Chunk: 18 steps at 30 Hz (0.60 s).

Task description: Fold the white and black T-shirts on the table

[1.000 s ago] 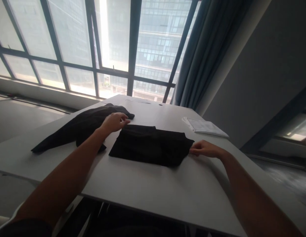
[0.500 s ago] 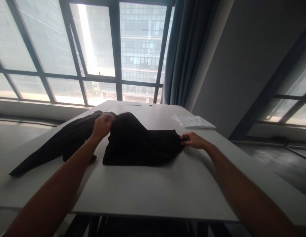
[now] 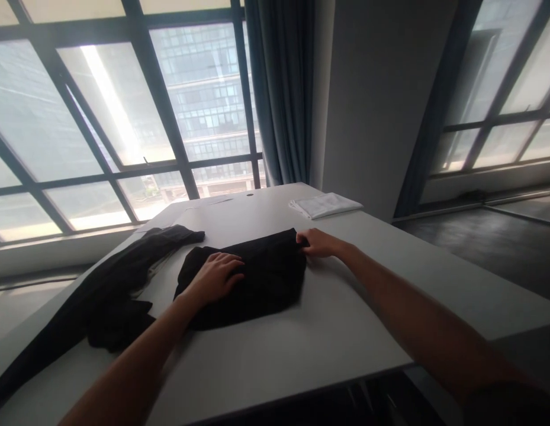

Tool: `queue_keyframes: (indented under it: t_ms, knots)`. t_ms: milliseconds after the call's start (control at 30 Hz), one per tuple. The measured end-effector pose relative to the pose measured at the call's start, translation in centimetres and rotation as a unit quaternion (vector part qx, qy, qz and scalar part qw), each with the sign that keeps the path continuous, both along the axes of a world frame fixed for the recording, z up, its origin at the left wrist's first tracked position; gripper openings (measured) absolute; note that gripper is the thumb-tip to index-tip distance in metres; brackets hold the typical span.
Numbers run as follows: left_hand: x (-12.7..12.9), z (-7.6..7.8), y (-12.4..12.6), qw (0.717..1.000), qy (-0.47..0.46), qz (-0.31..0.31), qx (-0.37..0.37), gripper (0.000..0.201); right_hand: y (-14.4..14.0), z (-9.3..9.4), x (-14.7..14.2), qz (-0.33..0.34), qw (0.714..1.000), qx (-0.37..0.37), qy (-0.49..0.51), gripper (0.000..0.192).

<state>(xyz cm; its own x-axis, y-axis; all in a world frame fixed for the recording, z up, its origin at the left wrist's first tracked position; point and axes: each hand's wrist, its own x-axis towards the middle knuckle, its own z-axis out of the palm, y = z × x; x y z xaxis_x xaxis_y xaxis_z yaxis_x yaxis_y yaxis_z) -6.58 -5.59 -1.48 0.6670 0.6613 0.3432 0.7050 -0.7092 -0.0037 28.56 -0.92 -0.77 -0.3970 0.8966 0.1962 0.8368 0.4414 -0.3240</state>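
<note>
A folded black garment lies on the white table in front of me; its exact kind does not show. My left hand rests flat on its left part, fingers stretched out and slightly apart. At the garment's upper right edge my right hand is closed, pinching the cloth between thumb and fingers. To the left, a second dark garment is spread loosely, one long narrow part reaching toward the table's near left.
A folded white cloth lies toward the far right of the white table. Beyond the table stand large windows, a blue-grey curtain and a grey pillar.
The raised left flap of the black garment has come down, and my left hand now lies flat on it. My right hand still grips the right edge. The view has turned right.
</note>
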Motion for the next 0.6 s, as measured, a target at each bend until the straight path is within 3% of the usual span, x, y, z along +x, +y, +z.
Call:
queue_keyframes:
  t_ms: [67, 200, 267, 367, 467, 600]
  knots:
    - [3.5, -0.8, 0.7, 0.999, 0.031, -0.015, -0.033, 0.048, -0.1, 0.2, 0.4, 0.002, 0.998, 0.032, 0.048, 0.013]
    - [8.3, -1.0, 3.9, 0.984, 0.087, 0.064, -0.142, 0.116, 0.1, 0.7, 1.2, 0.026, 0.968, 0.141, 0.207, 0.015]
    - [9.4, -0.9, 5.3, 0.974, 0.103, 0.09, -0.182, 0.122, 0.2, 0.7, 1.5, 0.034, 0.946, 0.177, 0.268, 0.018]
    - [9.9, -1.0, 5.2, 0.976, 0.076, 0.071, -0.19, 0.092, 0.6, 0.4, 2.2, 0.009, 0.948, 0.175, 0.267, 0.015]
    - [9.0, -0.4, 2.4, 0.975, 0.021, 0.037, -0.216, 0.05, 1.1, -0.2, 3.4, -0.049, 0.972, 0.136, 0.184, 0.021]
    - [4.9, 3.1, -2.3, 0.945, -0.064, 0.038, -0.317, 0.036, 1.5, -1.0, 4.9, -0.09, 0.99, 0.071, 0.087, 0.038]
